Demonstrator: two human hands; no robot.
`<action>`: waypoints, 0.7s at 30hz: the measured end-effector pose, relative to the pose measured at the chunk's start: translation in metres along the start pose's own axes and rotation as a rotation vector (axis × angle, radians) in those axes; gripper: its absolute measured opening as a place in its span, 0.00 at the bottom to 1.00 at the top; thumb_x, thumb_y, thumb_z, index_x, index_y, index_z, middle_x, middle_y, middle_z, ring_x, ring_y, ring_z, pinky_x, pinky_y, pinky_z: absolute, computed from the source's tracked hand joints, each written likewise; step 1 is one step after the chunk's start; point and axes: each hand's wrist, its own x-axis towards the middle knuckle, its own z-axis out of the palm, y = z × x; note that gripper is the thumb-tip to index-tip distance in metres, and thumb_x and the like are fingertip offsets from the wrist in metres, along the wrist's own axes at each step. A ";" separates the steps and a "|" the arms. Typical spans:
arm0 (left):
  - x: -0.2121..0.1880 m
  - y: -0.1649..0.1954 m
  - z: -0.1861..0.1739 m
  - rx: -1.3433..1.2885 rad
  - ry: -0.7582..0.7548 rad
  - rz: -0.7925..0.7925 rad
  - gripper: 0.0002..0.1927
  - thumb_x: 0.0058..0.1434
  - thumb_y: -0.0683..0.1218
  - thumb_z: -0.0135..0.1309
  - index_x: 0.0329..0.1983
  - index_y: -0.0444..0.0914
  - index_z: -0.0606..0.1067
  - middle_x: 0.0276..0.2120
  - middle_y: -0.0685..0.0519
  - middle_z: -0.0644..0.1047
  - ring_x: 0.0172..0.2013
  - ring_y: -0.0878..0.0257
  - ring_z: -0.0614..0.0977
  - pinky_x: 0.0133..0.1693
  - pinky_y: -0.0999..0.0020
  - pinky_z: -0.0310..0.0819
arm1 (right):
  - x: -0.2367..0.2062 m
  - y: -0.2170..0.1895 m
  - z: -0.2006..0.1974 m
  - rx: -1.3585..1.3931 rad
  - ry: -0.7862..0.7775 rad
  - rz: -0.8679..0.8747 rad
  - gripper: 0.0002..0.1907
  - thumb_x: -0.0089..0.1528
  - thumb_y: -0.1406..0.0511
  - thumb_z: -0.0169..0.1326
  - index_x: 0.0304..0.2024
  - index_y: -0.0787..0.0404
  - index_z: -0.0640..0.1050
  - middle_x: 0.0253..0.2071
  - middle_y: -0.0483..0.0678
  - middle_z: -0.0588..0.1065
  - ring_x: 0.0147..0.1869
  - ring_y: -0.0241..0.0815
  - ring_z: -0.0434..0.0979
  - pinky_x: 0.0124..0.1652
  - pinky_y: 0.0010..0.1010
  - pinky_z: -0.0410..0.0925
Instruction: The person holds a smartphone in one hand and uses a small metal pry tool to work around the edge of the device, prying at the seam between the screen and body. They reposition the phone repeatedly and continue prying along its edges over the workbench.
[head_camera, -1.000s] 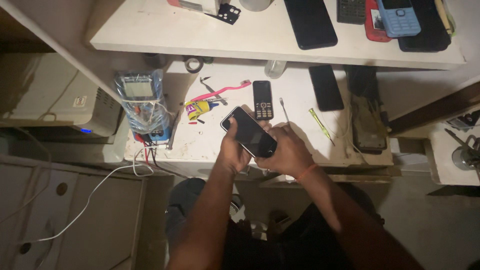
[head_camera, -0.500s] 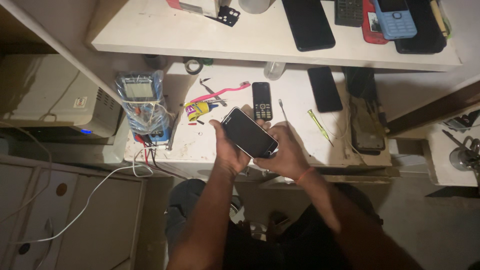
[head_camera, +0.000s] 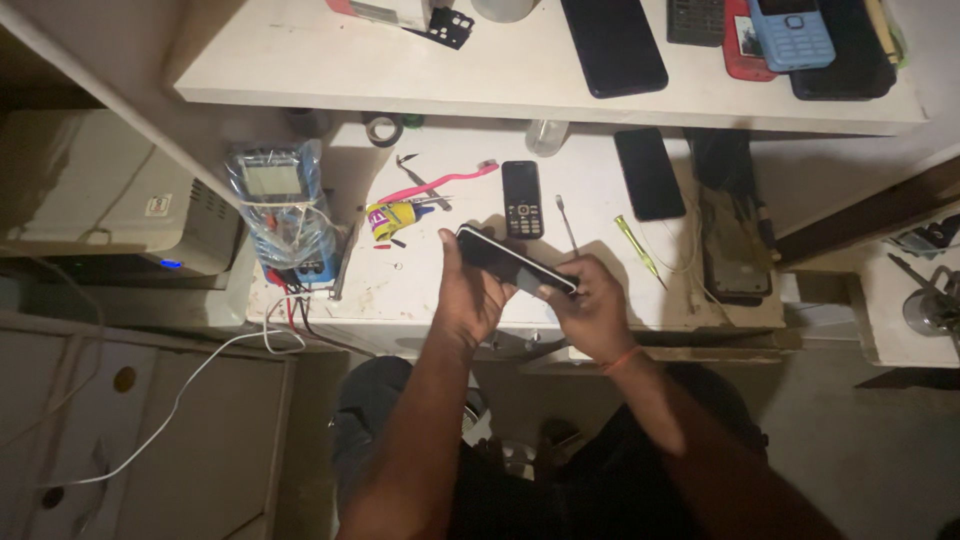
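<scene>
Above the front edge of the white, scuffed worktable (head_camera: 420, 290), both hands hold a thin black smartphone with a pale rim (head_camera: 515, 262), tilted so that mostly its edge shows. The left hand (head_camera: 468, 295) wraps its fingers around the phone's left end, thumb on the upper side, while the right hand (head_camera: 597, 310) pinches the right end with closed fingers; an orange band circles that wrist. On the table just behind the phone lies a small black keypad phone (head_camera: 521, 198), with a thin metal pick (head_camera: 566, 222) beside it and a yellow-green plastic pry tool (head_camera: 634, 244) farther right. A second black slab phone (head_camera: 649, 172) rests face up near the back, next to a dark bundle of straps and a white cable (head_camera: 730, 230). To the left sit a pink-handled tool (head_camera: 440, 183), a yellow tube (head_camera: 392, 218), and a blue multimeter wrapped in clear plastic (head_camera: 282, 212) with red and black leads trailing off the edge. A white shelf (head_camera: 400, 65) above carries another black phone (head_camera: 613, 45), a light-blue keypad phone (head_camera: 791, 32) and more dark handsets. A grey box (head_camera: 100, 190) stands at far left.
</scene>
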 end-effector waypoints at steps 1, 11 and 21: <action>0.000 0.000 0.001 -0.006 -0.037 0.013 0.42 0.61 0.76 0.38 0.61 0.39 0.66 0.53 0.40 0.76 0.56 0.49 0.79 0.59 0.44 0.71 | 0.001 0.001 -0.002 -0.039 0.019 0.006 0.15 0.59 0.71 0.66 0.45 0.65 0.75 0.38 0.49 0.78 0.39 0.34 0.77 0.36 0.25 0.70; -0.006 0.002 -0.002 -0.141 -0.198 0.053 0.31 0.63 0.61 0.49 0.60 0.34 0.69 0.56 0.39 0.76 0.58 0.45 0.78 0.61 0.41 0.69 | 0.004 0.003 -0.007 0.095 -0.002 0.034 0.15 0.63 0.70 0.60 0.51 0.66 0.75 0.42 0.49 0.79 0.41 0.32 0.78 0.39 0.24 0.72; -0.009 0.002 -0.008 -0.268 -0.253 0.062 0.26 0.59 0.55 0.53 0.55 0.34 0.72 0.52 0.37 0.78 0.56 0.42 0.78 0.61 0.39 0.68 | 0.006 0.001 -0.003 -0.075 -0.028 0.101 0.16 0.64 0.71 0.58 0.54 0.61 0.72 0.39 0.48 0.76 0.36 0.32 0.74 0.35 0.25 0.70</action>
